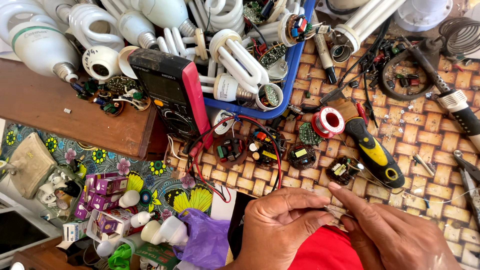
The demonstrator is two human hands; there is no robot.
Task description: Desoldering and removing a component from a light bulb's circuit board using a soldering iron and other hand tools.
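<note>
My left hand [280, 222] and my right hand [395, 235] meet at the bottom edge of the woven mat. Together their fingertips pinch a thin wire [336, 210] that runs off to the right. Just beyond the hands lie several small round circuit boards [302, 156]. A yellow and black screwdriver [374, 150] lies beside them, with a spool of solder [328, 121] at its far end. A black and red multimeter [172, 95] leans at the left, its red and black leads [240, 150] curling over the mat.
A blue tray [295, 60] holds several spiral lamp tubes and lamp bases. A soldering iron [450, 97] and pliers [467, 175] lie at the right. A wooden shelf [75, 120] sits at the left, with boxed bulbs [107, 192] and a purple bag [207, 240] below it.
</note>
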